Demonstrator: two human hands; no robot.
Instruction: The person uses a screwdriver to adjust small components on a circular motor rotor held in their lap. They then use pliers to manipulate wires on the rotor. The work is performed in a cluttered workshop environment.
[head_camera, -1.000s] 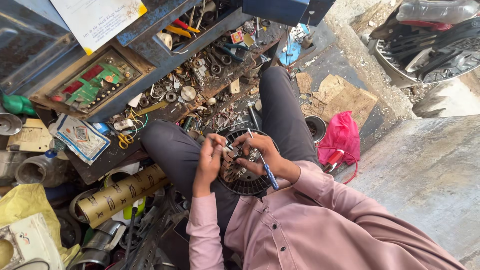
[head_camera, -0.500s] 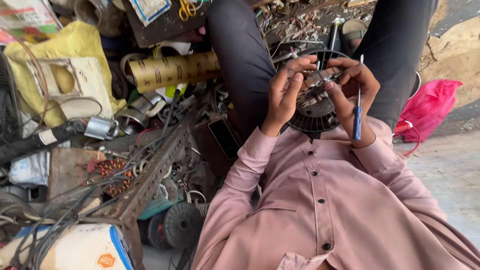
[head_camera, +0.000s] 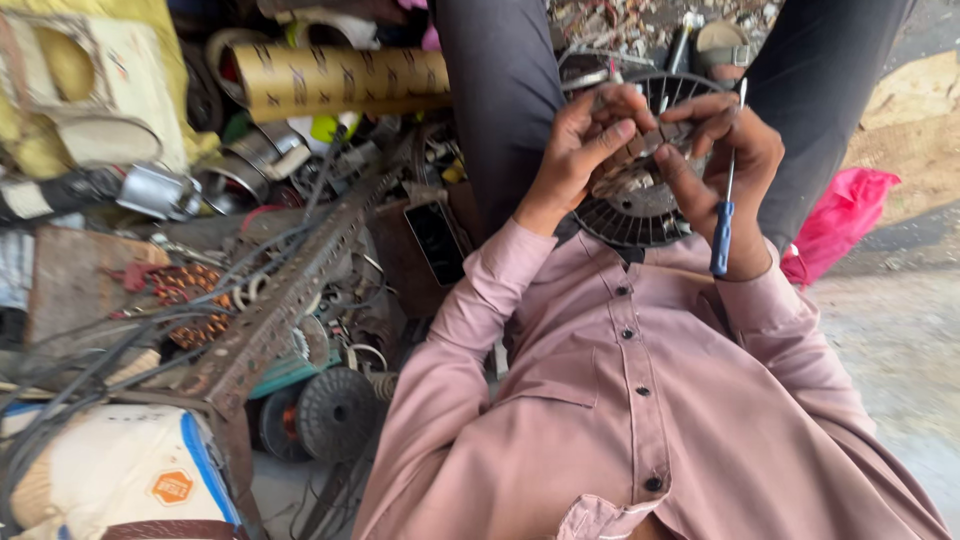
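Seen from above, looking down a pink buttoned shirt (head_camera: 640, 400) to a lap in dark trousers (head_camera: 500, 90).

Two hands raised over the lap. Left hand (head_camera: 585, 150) curled, fingers closed around a small grey metal part (head_camera: 645, 140), thumb pressing it. Right hand (head_camera: 725, 165) also curled on that same part from the other side, with one blue-handled screwdriver (head_camera: 722, 215) tucked under the fingers, blade up, handle hanging toward the wrist.

Just beneath the hands, resting on the lap: one round black slotted motor core (head_camera: 630, 215), partly hidden by the fingers.

Likely risks, judged from the grip: small part slipping from the fingertips and vanishing among the floor clutter; loosely tucked screwdriver sliding out; blade tip close to the fingers.

To the left, on the floor: one perforated steel angle bar (head_camera: 270, 310), tangled dark cables, two dark round discs (head_camera: 335, 410), one copper coil (head_camera: 190, 290). Farther off: one yellow patterned cardboard tube (head_camera: 340, 80), one pink plastic bag (head_camera: 835, 225) at right, one sandal (head_camera: 722, 45) beyond the knees.
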